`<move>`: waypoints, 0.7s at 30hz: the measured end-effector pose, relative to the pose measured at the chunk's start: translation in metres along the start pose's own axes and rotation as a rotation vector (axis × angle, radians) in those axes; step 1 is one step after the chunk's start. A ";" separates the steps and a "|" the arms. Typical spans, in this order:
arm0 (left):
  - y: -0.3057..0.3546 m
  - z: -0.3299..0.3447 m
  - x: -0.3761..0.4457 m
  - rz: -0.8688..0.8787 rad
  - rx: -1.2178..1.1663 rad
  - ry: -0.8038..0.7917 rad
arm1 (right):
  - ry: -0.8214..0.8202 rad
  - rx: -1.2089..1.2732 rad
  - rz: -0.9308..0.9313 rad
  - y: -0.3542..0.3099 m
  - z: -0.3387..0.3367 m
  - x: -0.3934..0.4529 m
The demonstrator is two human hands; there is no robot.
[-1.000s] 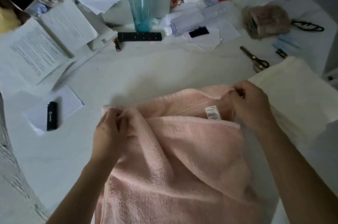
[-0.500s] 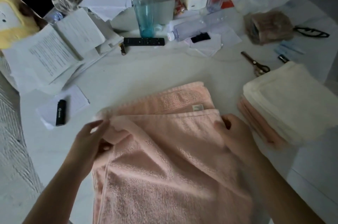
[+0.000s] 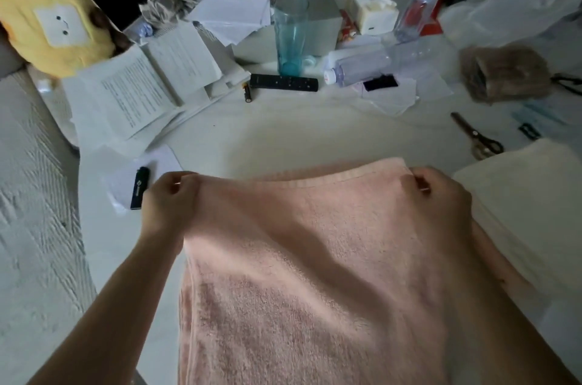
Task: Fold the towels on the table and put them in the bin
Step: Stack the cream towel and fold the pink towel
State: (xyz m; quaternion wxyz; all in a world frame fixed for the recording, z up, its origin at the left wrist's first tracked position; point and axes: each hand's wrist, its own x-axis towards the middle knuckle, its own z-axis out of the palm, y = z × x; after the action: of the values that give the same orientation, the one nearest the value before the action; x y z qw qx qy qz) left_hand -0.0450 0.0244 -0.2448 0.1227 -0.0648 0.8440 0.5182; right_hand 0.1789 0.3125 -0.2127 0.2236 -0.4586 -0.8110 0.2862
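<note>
A pink towel [image 3: 302,265] lies spread over the near part of the white table [image 3: 252,139] and runs off the bottom of the head view. My left hand [image 3: 170,202] pinches its far left corner. My right hand [image 3: 441,195] pinches its far right corner. The top layer's edge sits just short of the far edge of the layer beneath it. To the right a stack of folded towels [image 3: 529,195] rests, cream on top with a pink edge showing low down. No bin is in view.
Scissors [image 3: 475,139] lie just beyond the stack. A black lighter [image 3: 139,188] on paper sits left of my left hand. Farther back are a remote [image 3: 283,82], a blue glass [image 3: 289,35], a lying bottle [image 3: 378,65], papers [image 3: 132,95] and a yellow plush [image 3: 47,22].
Both hands carried the towel's near layer forward over the far part, covering the label. They moved from the sides of the fold to its far corners.
</note>
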 end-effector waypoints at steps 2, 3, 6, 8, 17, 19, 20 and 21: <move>-0.016 0.002 0.003 -0.050 0.058 0.029 | -0.036 0.019 -0.013 -0.009 0.019 0.017; -0.023 0.000 0.001 -0.056 0.059 0.038 | -0.073 -0.004 -0.015 -0.010 0.030 0.024; -0.038 -0.012 -0.014 -0.037 0.002 -0.019 | -0.244 -0.107 0.091 -0.001 0.047 0.033; -0.043 -0.021 -0.025 -0.075 -0.004 -0.111 | -0.280 -0.109 0.151 0.010 0.041 0.027; -0.016 -0.034 -0.023 0.124 -0.058 -0.035 | -0.313 0.112 0.026 0.012 -0.006 0.005; -0.008 -0.028 -0.012 0.159 -0.017 0.047 | -0.187 0.191 0.042 0.008 0.001 0.018; -0.007 -0.023 -0.008 0.148 0.014 0.048 | -0.153 0.207 0.063 0.009 0.008 0.023; -0.008 -0.017 -0.003 0.118 0.059 0.023 | -0.156 0.198 0.088 0.012 0.016 0.026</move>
State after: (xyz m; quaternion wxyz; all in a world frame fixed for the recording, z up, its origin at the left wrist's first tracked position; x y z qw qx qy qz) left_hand -0.0423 0.0053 -0.2436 0.0839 -0.0174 0.8626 0.4985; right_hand 0.1636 0.3359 -0.2296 0.1914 -0.4460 -0.7726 0.4093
